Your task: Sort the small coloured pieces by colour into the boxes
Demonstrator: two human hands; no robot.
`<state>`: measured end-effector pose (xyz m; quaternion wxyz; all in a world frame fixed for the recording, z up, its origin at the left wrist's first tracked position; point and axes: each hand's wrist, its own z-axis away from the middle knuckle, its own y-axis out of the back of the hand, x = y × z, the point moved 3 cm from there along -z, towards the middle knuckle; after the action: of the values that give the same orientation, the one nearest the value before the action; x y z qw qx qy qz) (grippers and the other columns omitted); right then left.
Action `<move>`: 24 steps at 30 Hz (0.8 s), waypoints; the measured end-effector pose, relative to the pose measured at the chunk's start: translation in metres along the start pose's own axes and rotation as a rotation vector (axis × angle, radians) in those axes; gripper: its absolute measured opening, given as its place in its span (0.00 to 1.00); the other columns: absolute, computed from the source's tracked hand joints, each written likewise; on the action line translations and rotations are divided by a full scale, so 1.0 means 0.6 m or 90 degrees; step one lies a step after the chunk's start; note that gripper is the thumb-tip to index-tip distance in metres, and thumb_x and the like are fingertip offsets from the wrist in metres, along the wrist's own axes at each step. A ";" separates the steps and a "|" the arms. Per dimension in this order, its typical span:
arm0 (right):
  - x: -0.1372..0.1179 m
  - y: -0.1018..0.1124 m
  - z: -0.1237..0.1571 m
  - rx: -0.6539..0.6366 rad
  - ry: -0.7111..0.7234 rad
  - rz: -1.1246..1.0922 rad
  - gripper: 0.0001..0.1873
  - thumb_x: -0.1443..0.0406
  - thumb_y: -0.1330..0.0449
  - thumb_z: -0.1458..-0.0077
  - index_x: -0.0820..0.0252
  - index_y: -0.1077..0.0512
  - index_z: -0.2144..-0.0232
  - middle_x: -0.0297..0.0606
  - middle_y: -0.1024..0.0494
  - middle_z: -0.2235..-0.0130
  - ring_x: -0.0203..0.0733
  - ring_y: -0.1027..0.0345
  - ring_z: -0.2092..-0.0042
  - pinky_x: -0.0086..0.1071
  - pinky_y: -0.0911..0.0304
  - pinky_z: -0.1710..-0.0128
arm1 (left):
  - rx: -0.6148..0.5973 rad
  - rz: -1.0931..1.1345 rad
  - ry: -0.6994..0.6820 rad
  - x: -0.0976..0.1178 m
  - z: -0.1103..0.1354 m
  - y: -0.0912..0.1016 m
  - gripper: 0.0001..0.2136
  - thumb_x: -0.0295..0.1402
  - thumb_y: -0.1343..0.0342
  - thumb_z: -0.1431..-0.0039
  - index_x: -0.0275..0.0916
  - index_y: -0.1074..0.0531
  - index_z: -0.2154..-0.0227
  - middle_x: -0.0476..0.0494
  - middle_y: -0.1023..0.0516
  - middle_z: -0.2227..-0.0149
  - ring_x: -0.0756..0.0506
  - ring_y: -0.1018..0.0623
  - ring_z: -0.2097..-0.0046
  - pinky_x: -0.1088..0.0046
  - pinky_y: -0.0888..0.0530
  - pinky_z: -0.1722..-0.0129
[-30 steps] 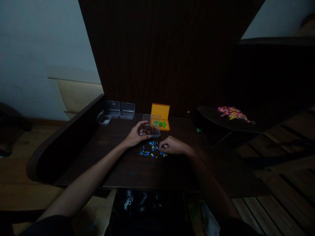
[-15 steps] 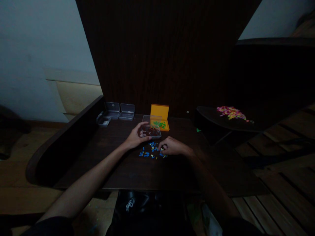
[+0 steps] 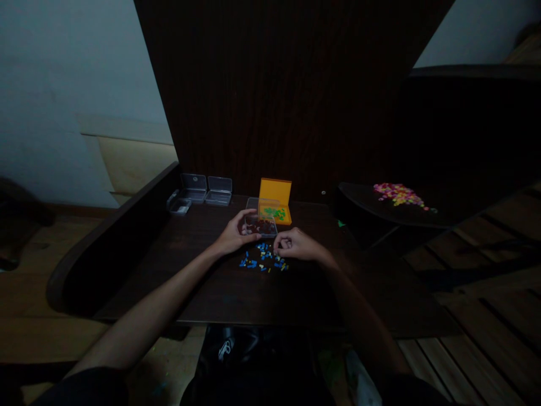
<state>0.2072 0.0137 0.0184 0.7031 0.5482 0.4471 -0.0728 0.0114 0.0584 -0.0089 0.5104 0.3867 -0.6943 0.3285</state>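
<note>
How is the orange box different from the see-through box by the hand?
The orange box is solid coloured, the clear box see-through. The orange box holds green bits, the clear box dark reddish ones. The left hand holds the clear box; nothing touches the orange box. Both are small boxes.

Dim room: dark wooden table [image 3: 220,293], dark panelled wall [image 3: 287,101] behind (pale wall [image 3: 63,84] left), plank floor [image 3: 486,332].

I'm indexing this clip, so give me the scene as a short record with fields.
Left hand: grips clear box of dark red bits
Right hand: fingers curled, just right of that box
By right hand: blue and yellow bits on table
Behind: open orange box, green bits
Back left: clear boxes
Far right: pink and yellow heap
</note>
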 end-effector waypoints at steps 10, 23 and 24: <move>-0.061 0.032 -0.053 0.133 0.033 0.212 0.05 0.66 0.39 0.48 0.64 0.26 0.69 0.28 0.34 0.77 0.30 0.44 0.75 0.25 0.52 0.72 | -0.018 0.014 0.009 0.001 0.005 -0.012 0.33 0.29 0.32 0.58 0.38 0.38 0.47 0.37 0.27 0.50 0.44 0.23 0.54 0.60 0.26 0.50; -0.049 -0.001 -0.091 0.157 -0.026 0.330 0.10 0.63 0.43 0.44 0.60 0.24 0.63 0.38 0.24 0.69 0.39 0.35 0.66 0.29 0.49 0.67 | -0.031 0.024 0.021 -0.001 0.009 -0.022 0.33 0.29 0.32 0.58 0.38 0.38 0.48 0.38 0.29 0.49 0.44 0.24 0.52 0.63 0.27 0.50; -0.048 -0.002 -0.091 0.156 -0.030 0.331 0.10 0.63 0.43 0.43 0.60 0.24 0.63 0.38 0.24 0.68 0.39 0.34 0.66 0.29 0.48 0.67 | -0.028 0.022 0.024 0.000 0.010 -0.022 0.32 0.29 0.32 0.58 0.38 0.38 0.48 0.38 0.29 0.50 0.44 0.24 0.52 0.63 0.27 0.50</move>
<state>0.1596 0.0476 0.0382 0.6365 0.7237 0.2629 0.0440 0.0204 0.0471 -0.0096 0.5259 0.3570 -0.6983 0.3292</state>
